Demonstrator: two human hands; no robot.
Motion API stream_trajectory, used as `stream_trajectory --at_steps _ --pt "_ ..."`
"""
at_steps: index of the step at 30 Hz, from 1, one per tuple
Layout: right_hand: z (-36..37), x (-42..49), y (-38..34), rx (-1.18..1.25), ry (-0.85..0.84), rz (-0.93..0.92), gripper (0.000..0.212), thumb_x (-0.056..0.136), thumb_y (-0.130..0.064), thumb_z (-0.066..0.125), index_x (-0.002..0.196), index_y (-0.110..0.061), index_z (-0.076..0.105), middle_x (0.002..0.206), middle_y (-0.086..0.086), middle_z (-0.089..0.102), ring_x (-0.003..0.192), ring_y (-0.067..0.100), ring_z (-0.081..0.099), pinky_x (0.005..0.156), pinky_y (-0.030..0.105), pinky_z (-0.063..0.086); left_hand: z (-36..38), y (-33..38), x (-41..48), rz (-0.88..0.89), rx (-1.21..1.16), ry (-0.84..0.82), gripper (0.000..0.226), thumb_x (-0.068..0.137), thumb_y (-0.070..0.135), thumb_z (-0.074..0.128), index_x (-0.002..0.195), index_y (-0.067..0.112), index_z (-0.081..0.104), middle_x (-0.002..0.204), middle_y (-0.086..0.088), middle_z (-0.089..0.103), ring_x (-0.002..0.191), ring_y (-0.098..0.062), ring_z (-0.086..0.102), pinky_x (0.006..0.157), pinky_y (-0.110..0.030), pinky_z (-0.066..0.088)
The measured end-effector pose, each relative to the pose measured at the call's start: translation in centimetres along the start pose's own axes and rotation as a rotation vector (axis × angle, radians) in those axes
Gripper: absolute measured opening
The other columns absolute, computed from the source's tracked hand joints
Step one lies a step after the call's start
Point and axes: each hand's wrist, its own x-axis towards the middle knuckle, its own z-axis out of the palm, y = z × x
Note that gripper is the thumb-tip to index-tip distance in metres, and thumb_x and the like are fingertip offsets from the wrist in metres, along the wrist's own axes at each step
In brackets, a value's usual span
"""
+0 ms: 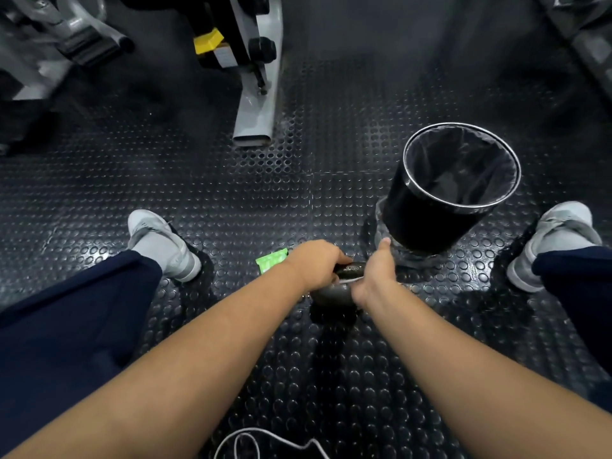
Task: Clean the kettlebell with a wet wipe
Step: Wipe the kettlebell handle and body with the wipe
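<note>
Curling over the handle point(351, 269) of the kettlebell point(334, 294), the fingers point(337, 260) of the left hand point(316, 265) grip it from above. The right hand point(377, 276) lies against the kettlebell's right side with its thumb stuck up. Its fingers are hidden behind the palm, so I cannot tell whether they grip or lie flat. A thin white edge of the wet wipe point(347, 279) shows between the two hands, against the metal.

The kettlebell stands on the floor point(298, 180), black rubber matting covered in raised round studs, between the person's feet. Just left of the left hand lies a green wipe pack point(272, 260), partly covered by the wrist. Just beyond the right hand stands a black bin point(427, 223) with a silver rim and a dark liner. Farther off, a grey machine leg point(256, 114) rests on the matting below a yellow part point(207, 41), and more grey gym frames fill the top corners, blurred and cut off.

Most of the kettlebell is covered by the hands, and most of the wipe is out of sight. A white cable point(251, 437) runs off the bottom edge.

Counted: one kettlebell, one wipe, one pack, one bin, two hands, two grey shoes point(162, 243) and two navy trouser legs point(66, 326).
</note>
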Motion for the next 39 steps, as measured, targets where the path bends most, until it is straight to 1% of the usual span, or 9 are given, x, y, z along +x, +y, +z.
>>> stream_trajectory --at_steps 7,10,15,19,22,25,32,36,39 --pt "-2.9 0.8 -0.7 0.058 -0.116 0.054 0.083 0.093 -0.079 0.042 0.122 -0.003 0.062 0.114 0.023 0.072 0.1 0.043 0.073 0.096 0.061 0.055 0.0 0.3 0.4 -0.041 -0.005 -0.036 0.055 0.085 0.03 0.073 0.136 0.046 0.059 0.115 0.009 0.072 0.107 -0.02 0.066 0.09 -0.038 0.055" --pt "-1.8 0.0 -0.8 0.039 -0.105 0.056 0.07 0.091 -0.08 0.044 0.112 -0.016 0.064 0.111 0.022 0.07 0.094 0.043 0.073 0.089 0.066 0.056 -0.2 0.2 0.2 -0.025 0.014 -0.019 0.057 0.086 0.029 0.074 0.138 0.045 0.057 0.119 0.007 0.071 0.11 -0.021 0.064 0.088 -0.033 0.052" --pt "-0.6 0.1 -1.0 0.001 -0.028 0.065 0.086 0.087 -0.082 0.044 0.148 -0.021 0.048 0.149 0.017 0.05 0.119 0.048 0.061 0.09 0.072 0.051 -0.5 0.1 -0.4 -0.036 -0.014 0.004 0.058 0.084 0.029 0.077 0.138 0.043 0.059 0.119 0.007 0.071 0.108 -0.021 0.064 0.074 -0.025 0.039" --pt "-2.5 1.2 -0.5 0.054 -0.116 0.084 0.087 0.092 -0.079 0.044 0.134 -0.003 0.049 0.121 0.025 0.061 0.113 0.05 0.065 0.097 0.068 0.052 -0.5 0.4 -0.5 -0.039 -0.045 0.009 0.056 0.084 0.026 0.077 0.136 0.04 0.061 0.118 0.005 0.072 0.107 -0.022 0.065 0.078 -0.026 0.044" --pt "-4.1 2.2 -0.5 0.119 -0.233 0.148 0.099 0.088 -0.083 0.046 0.139 0.001 0.051 0.128 0.032 0.062 0.115 0.054 0.064 0.1 0.072 0.047 -0.4 0.4 -0.3 -0.057 -0.059 0.005 0.057 0.085 0.027 0.077 0.138 0.037 0.06 0.12 0.005 0.072 0.109 -0.022 0.064 0.08 -0.025 0.042" --pt "-3.3 1.6 -1.5 0.121 -0.2 0.139 0.087 0.091 -0.078 0.048 0.123 0.002 0.057 0.129 0.031 0.064 0.109 0.051 0.066 0.099 0.071 0.048 -0.7 0.3 -0.4 -0.055 -0.064 0.011 0.055 0.084 0.027 0.077 0.136 0.037 0.062 0.118 0.006 0.072 0.108 -0.022 0.064 0.08 -0.026 0.044" --pt "-2.1 1.5 -1.1 0.053 -0.184 0.07 0.081 0.092 -0.076 0.049 0.132 -0.006 0.056 0.122 0.027 0.067 0.102 0.047 0.071 0.096 0.071 0.05 -0.7 0.0 -0.3 -0.046 -0.087 0.03 0.057 0.083 0.03 0.079 0.136 0.04 0.061 0.118 0.009 0.072 0.108 -0.019 0.064 0.076 -0.025 0.04" --pt "-4.0 3.3 -0.9 0.023 -0.243 0.112 0.097 0.088 -0.082 0.046 0.141 -0.001 0.05 0.124 0.031 0.067 0.106 0.051 0.07 0.096 0.068 0.052 -0.5 0.1 -0.2 -0.032 -0.077 0.036 0.056 0.084 0.03 0.078 0.136 0.042 0.061 0.114 0.008 0.073 0.105 -0.02 0.064 0.076 -0.025 0.04" --pt "-4.9 2.9 -1.6 -0.037 -0.311 0.173 0.096 0.093 -0.08 0.04 0.126 0.008 0.056 0.112 0.035 0.071 0.098 0.054 0.071 0.091 0.067 0.054 -0.4 0.0 -0.2 -0.022 -0.067 0.03 0.055 0.085 0.03 0.077 0.136 0.043 0.06 0.114 0.01 0.072 0.105 -0.019 0.064 0.075 -0.024 0.037"
